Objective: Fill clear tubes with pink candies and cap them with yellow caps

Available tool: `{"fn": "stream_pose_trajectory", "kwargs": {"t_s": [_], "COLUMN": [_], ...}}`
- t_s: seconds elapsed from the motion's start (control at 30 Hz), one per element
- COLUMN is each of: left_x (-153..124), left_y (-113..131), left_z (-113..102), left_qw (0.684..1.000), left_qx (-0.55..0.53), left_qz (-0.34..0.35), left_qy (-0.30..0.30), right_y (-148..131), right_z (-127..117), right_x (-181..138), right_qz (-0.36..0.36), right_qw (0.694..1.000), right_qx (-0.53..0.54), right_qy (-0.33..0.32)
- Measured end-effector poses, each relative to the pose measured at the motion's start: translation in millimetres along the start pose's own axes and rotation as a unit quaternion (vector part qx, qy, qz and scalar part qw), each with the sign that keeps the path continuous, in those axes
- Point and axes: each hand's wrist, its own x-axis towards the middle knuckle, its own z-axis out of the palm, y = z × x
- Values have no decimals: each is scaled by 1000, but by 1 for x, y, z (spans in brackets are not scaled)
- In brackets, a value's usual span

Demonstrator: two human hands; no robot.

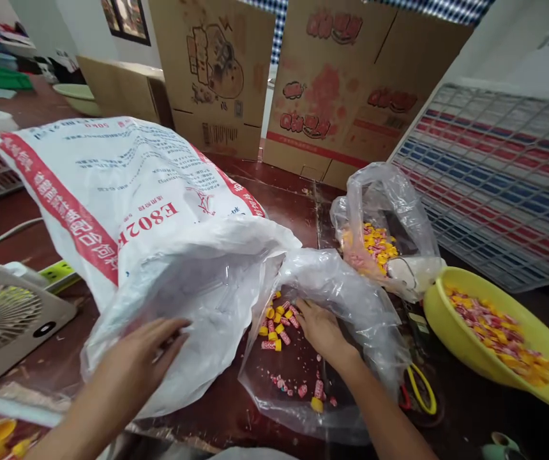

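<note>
My left hand (147, 358) is at the mouth of a large white woven sack (154, 179), its fingers stretched and apart with nothing in them. The sack lies on its side, its opening towards me and its white liner showing. My right hand (320, 329) reaches into a clear plastic bag (375, 332) lying on the table. Its fingers are extended beside a small heap of pink patterned tubes with yellow caps (277, 322), the fingertips close to or touching them. Another capped tube (318, 396) and pink crumbs (281, 384) lie nearer me in the bag.
On the right are a second clear bag (389, 185) of capped tubes, a yellow basin (447, 332) full of them, yellow-handled scissors (421, 390) and a white wire rack (489, 185). Cardboard boxes (236, 121) stand behind. A fan (11, 319) and power strip (59, 275) are at left.
</note>
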Motion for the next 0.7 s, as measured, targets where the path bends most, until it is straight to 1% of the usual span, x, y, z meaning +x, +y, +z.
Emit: {"fn": "stream_pose_trajectory", "kwargs": {"t_s": [0.07, 0.1, 0.17, 0.23, 0.3, 0.37, 0.43, 0.53, 0.63, 0.7], "left_x": [27, 45, 80, 103, 112, 110, 104, 92, 70, 49], "left_y": [29, 41, 58, 65, 63, 55, 43, 28, 23, 26], "left_z": [4, 9, 20, 31, 40, 46, 48, 44, 32, 22], "left_qw": [997, 995, 991, 986, 982, 980, 979, 980, 984, 983], "left_qx": [47, 66, 91, 105, 105, 91, 65, 8, -61, -102], "left_qz": [-1, -8, -31, -48, -51, -46, -41, -29, -2, 19], "left_qy": [-60, -77, -92, -117, -145, -168, -188, -198, -168, -150], "right_y": [-3, -3, -4, -2, 1, 4, 5, -2, -19, -32], "right_z": [7, 10, 14, 13, 9, 1, -7, -19, -27, -32], "right_x": [0, -2, -11, -21, -31, -38, -43, -46, -46, -47], "right_qz": [-17, -21, -21, -18, -24, -30, -26, -21, -16, -14], "right_qw": [1000, 1000, 1000, 999, 994, 979, 959, 935, 897, 867], "right_qx": [7, 11, 16, 32, 75, 141, 205, 286, 386, 449], "right_qy": [-4, -3, 0, 19, 75, 147, 193, 207, 213, 217]}}
